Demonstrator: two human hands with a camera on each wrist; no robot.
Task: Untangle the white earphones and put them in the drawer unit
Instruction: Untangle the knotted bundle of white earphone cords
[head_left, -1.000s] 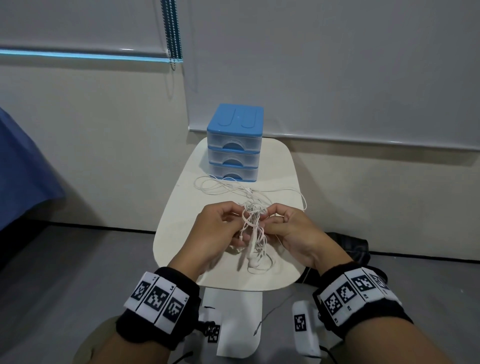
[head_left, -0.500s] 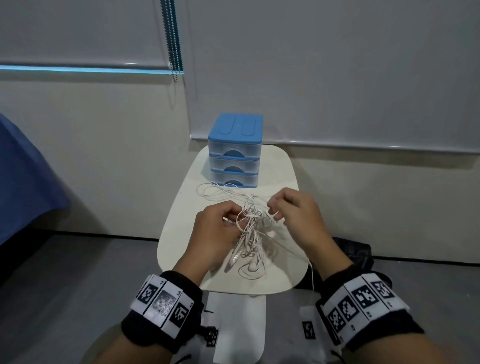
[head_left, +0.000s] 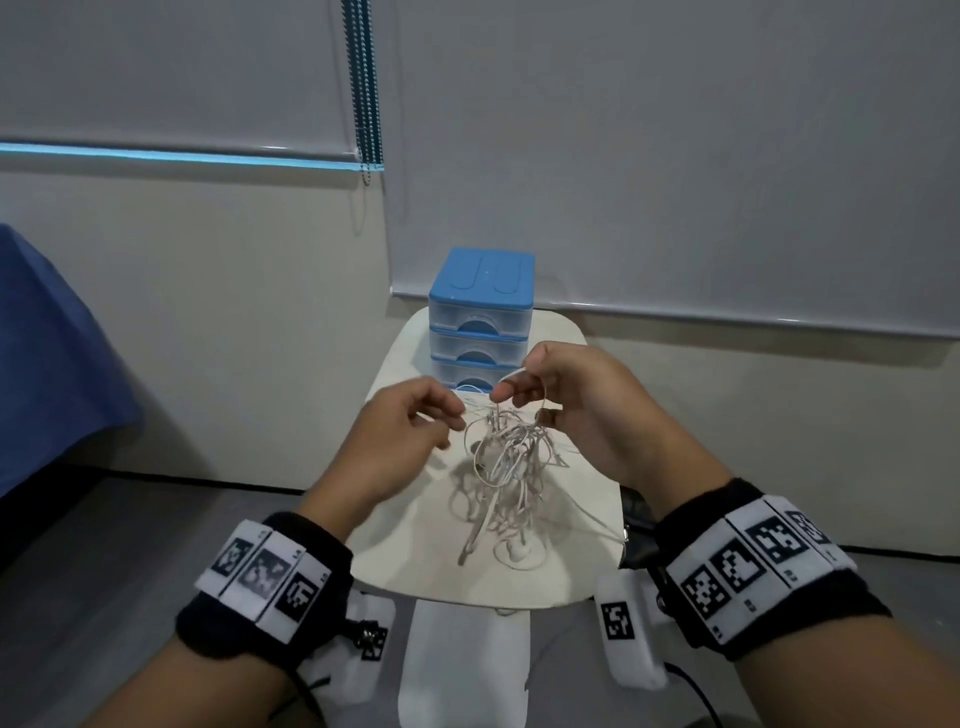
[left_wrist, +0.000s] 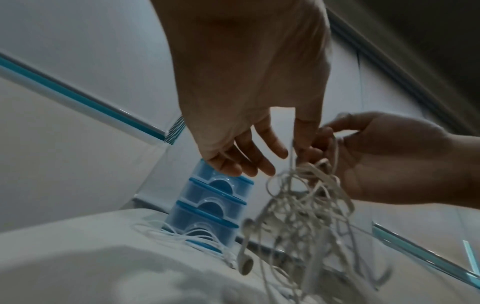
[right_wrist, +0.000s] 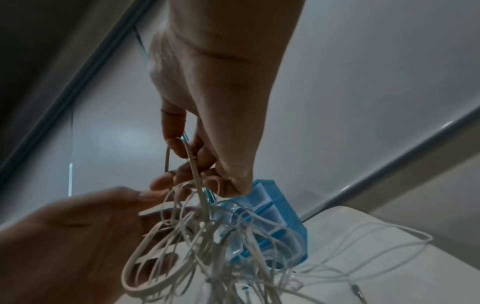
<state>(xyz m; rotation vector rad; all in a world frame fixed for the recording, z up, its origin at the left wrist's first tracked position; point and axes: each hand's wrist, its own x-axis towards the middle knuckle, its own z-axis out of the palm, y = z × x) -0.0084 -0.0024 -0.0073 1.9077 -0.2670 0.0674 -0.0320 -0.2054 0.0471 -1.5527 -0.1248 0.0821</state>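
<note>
The white earphones (head_left: 511, 457) hang as a tangled bunch between my hands, with the lower loops and an earbud resting on the white table (head_left: 415, 551). My right hand (head_left: 511, 387) pinches a cable loop and holds it up just in front of the drawer unit (head_left: 480, 312). My left hand (head_left: 452, 421) is at the bunch's left, fingers curled, pinching a strand under the thumb. The blue three-drawer unit stands at the table's far edge with all its drawers closed. The right wrist view shows the right hand (right_wrist: 182, 156) gripping the cable above the tangle (right_wrist: 207, 236).
More slack cable (left_wrist: 182, 236) lies on the table at the foot of the drawer unit (left_wrist: 207, 205). A wall and a window blind stand close behind. The table is small and rounded, with grey floor on both sides and a blue cloth (head_left: 47, 364) at far left.
Both hands have risen off the table and carried the tangle up. The right hand has moved up and forward toward the drawer unit, drawing a loop out of the bunch.
</note>
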